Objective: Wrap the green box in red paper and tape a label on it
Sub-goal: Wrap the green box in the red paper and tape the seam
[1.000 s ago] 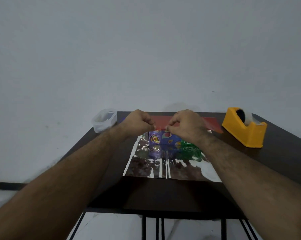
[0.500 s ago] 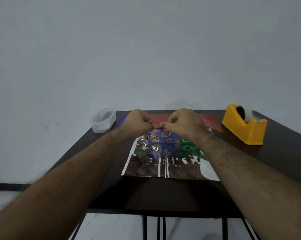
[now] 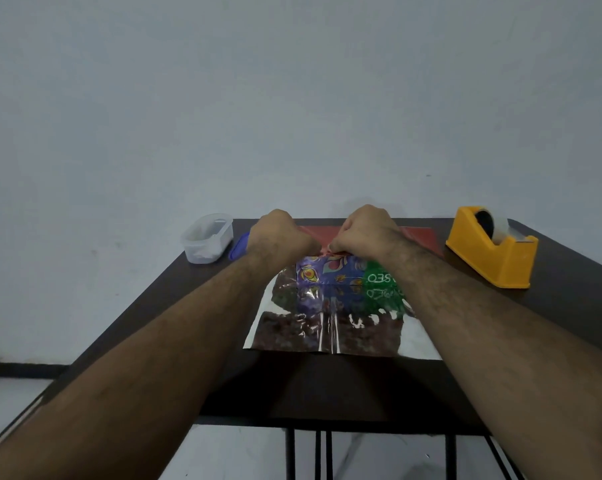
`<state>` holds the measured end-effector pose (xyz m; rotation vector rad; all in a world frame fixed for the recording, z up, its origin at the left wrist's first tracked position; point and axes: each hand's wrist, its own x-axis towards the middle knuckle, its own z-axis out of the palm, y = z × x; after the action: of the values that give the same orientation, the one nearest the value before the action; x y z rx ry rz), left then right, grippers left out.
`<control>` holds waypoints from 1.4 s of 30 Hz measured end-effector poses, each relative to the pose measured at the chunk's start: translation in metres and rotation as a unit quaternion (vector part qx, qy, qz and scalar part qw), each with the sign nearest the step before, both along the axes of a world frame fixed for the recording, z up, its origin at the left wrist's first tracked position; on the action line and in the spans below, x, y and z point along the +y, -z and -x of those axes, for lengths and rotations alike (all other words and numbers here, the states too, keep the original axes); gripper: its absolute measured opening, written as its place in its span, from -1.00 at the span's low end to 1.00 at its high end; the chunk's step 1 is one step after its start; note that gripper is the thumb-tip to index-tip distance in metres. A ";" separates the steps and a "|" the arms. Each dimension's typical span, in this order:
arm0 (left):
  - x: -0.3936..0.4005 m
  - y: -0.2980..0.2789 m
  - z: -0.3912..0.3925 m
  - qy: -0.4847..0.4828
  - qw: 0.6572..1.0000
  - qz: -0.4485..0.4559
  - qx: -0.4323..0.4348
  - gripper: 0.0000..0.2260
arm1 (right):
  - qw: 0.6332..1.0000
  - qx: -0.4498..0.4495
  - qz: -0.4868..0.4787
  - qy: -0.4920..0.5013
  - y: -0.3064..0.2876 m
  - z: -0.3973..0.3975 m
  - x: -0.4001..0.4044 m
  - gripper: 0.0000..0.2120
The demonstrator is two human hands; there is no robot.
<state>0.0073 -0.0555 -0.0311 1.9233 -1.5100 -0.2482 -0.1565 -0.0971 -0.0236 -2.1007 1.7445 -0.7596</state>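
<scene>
Both hands sit a bit further back over the box now than a second ago. The left hand [image 3: 278, 237] and right hand [image 3: 365, 233] have pulled the red paper [image 3: 419, 237] edge down onto the top of the green box [image 3: 379, 277], fingertips nearly meeting at the middle.

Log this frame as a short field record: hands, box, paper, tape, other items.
left hand: closed, pinching the red paper edge over the box's far side
right hand: closed, pinching the same edge
box: green and purple print, on the paper, between the hands
red paper: flat beyond the box; shiny silver underside toward the viewer
tape dispenser: yellow, right side of the table
tub: clear, far left corner
blue item: beside the tub, partly hidden
</scene>
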 end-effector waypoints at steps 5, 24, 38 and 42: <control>0.003 -0.008 -0.010 -0.030 0.999 -0.008 -0.025 -0.69 | 1.000 -0.002 -0.013 0.019 -0.003 -0.005 0.000 -0.71; -0.005 0.032 -0.029 0.192 0.918 0.215 -0.271 -0.93 | 0.995 0.053 0.072 -0.044 0.002 0.006 0.010 -0.87; 0.001 0.034 -0.051 0.165 0.907 0.220 -0.321 -0.81 | 0.965 0.073 0.179 -0.178 0.031 0.010 0.004 -0.83; 0.006 0.038 -0.045 0.117 0.899 0.219 -0.362 -0.76 | 0.968 0.049 0.179 -0.168 0.035 0.007 0.001 -0.81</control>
<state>0.0519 -0.0498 -0.0688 1.5201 -2.0455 0.7355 -0.1638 -0.0956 -0.0583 -2.6228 1.3126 -0.9342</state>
